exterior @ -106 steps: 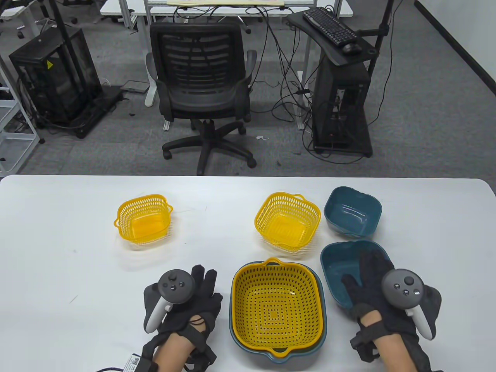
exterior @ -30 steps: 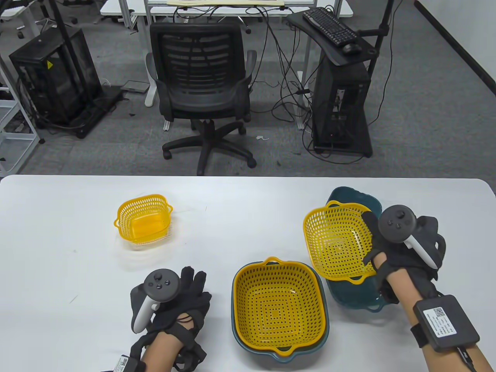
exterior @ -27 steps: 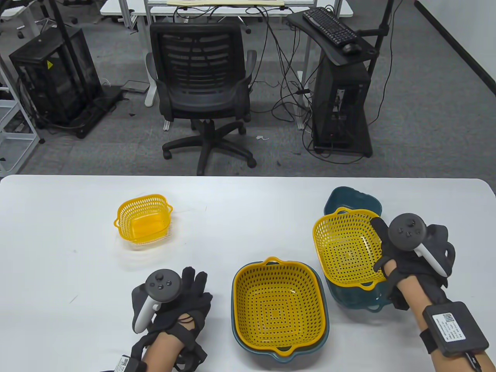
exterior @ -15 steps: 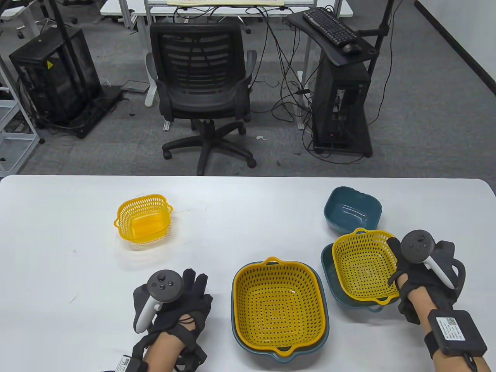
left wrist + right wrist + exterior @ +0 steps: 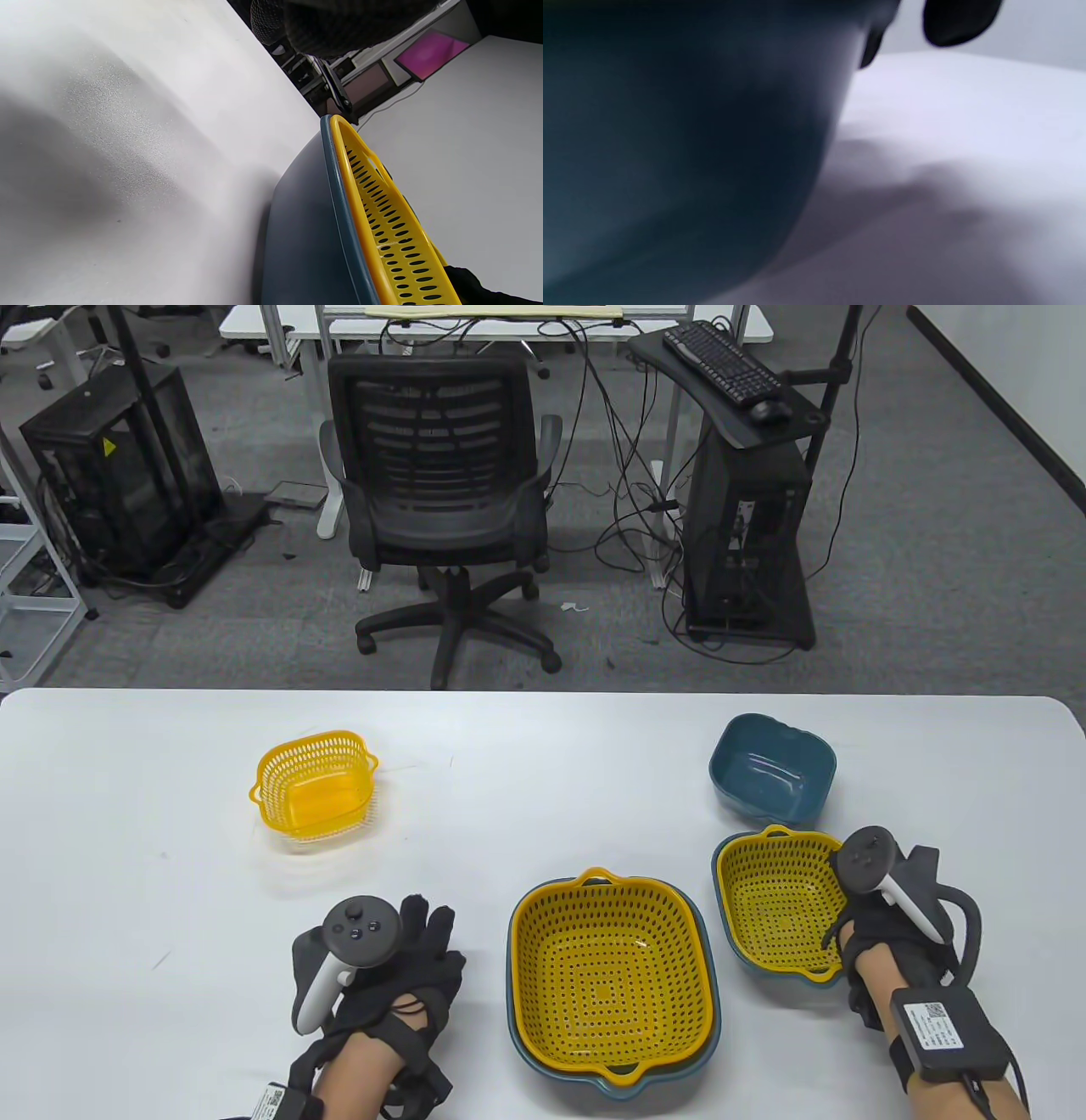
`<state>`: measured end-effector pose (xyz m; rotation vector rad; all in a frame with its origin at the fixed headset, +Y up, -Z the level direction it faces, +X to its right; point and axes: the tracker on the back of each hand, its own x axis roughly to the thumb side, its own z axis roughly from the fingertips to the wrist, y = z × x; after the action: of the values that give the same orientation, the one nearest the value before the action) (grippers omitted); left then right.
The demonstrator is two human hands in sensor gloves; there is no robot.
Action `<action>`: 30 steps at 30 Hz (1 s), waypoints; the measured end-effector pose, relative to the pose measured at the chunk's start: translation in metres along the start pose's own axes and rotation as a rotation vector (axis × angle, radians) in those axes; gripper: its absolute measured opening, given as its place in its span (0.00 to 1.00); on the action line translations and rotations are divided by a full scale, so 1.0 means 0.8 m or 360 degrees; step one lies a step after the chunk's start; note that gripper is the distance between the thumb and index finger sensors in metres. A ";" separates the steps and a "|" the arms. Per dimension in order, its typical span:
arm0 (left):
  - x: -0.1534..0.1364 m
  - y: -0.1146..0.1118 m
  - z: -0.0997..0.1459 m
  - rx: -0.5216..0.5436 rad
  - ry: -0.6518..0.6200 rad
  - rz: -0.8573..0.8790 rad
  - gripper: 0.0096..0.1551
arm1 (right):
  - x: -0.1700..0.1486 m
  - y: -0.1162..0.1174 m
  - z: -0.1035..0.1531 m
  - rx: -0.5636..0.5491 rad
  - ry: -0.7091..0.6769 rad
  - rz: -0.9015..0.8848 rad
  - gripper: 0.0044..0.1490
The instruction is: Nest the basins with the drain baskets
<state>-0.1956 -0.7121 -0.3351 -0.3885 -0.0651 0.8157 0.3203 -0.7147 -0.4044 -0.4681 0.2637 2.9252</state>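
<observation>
On the white table [image 5: 127,814], seen from above, the right hand [image 5: 891,908] is gripping the right rim of a medium yellow basket [image 5: 776,895], which is sitting down inside the medium teal basin [image 5: 768,967]. The left hand [image 5: 382,963] is lying palm down on the tabletop, fingers spread and holding nothing, just beside the large basket [image 5: 607,971] already seated in its large basin [image 5: 615,1082]. What looks left to pair is the small yellow basket [image 5: 314,785], lying far out and a little left of the left hand, and the small teal basin [image 5: 772,768], just beyond the right hand. So the left hand is the nearer one to that basket, and the pair are well apart across the table.

In the left wrist view, the large basin's teal wall [image 5: 305,237] and yellow basket rim [image 5: 382,220] are filling the lower right, with a gloved fingertip [image 5: 267,21] hanging above bare table.

In the right wrist view, a blurred teal basin wall [image 5: 678,127] is crowding the lens; the grip itself is not showing here
</observation>
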 end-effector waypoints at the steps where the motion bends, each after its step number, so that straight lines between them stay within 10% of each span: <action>1: 0.000 0.000 0.000 0.0000 0.0000 0.0000 0.39 | -0.001 0.003 0.000 0.0015 0.0003 -0.0015 0.39; 30: -0.002 0.001 -0.001 -0.0007 0.0000 0.0024 0.38 | -0.025 -0.019 0.010 -0.0091 0.0028 -0.0552 0.36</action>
<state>-0.1969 -0.7129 -0.3357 -0.3934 -0.0640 0.8305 0.3395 -0.7014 -0.3925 -0.4929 0.0895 2.5961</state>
